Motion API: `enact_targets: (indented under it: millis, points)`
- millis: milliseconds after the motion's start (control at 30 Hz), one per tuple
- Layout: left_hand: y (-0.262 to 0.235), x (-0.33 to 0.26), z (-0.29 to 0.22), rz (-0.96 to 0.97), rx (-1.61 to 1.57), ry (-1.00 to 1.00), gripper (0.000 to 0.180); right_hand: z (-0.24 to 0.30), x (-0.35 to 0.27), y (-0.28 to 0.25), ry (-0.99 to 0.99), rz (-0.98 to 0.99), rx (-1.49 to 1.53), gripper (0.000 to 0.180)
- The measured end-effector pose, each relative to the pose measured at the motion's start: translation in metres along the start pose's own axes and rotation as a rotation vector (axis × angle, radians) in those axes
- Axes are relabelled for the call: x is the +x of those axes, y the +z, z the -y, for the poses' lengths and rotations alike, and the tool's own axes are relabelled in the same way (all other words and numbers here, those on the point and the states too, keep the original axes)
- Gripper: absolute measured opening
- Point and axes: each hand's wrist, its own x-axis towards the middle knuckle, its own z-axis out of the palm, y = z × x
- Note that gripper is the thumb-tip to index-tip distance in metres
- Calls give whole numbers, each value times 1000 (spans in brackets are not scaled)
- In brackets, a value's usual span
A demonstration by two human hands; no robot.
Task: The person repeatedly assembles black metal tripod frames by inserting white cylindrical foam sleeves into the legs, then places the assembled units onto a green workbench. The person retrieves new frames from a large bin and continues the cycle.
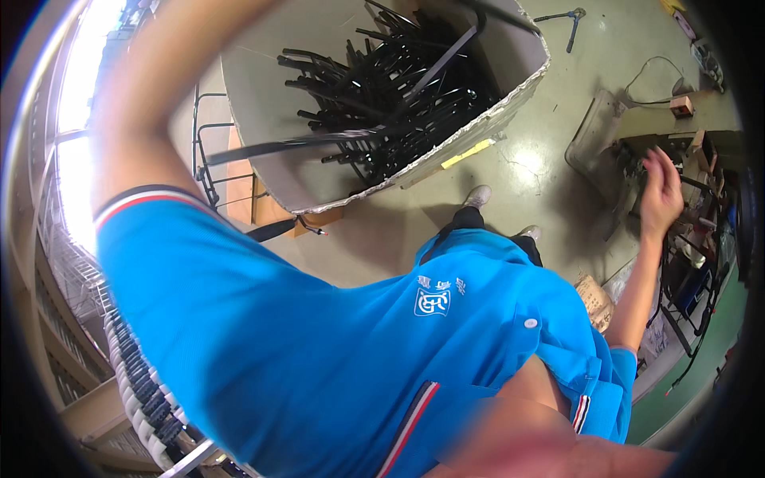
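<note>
My right hand (661,195) is at the right, fingers stretched out and apart, nothing visible in it. It is nearest to a cluttered green-topped bench (701,354) with black bent tube frames (676,319) on it. My left arm (131,119) bends upward past the top edge, so the left hand is out of sight. Beside that arm, a large grey-walled box (267,103) holds a heap of black metal tubes (414,88). One long bent black tube (295,146) stretches over the box and its wall; whether my left hand holds it cannot be seen.
Black tube frames (211,127) stand left of the box beside brown cardboard (239,191). A black tube piece (572,30) lies on the grey floor beyond. Metal shelving (88,414) runs along the left. A small orange-brown block (681,106) sits at the upper right.
</note>
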Motion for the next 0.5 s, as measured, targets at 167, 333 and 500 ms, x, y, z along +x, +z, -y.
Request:
enact_targets:
  millis: [167,333,500]
  points:
    - [-60,-73,66,-26,66,-157,20,65,-19,154,20,449,243,21]
    - [-22,-216,140,-680,-605,46,37,82,-12,222,6,508,307,33]
    - [-21,-264,135,-1012,-917,483,50,72,91,151,30,74,522,116]
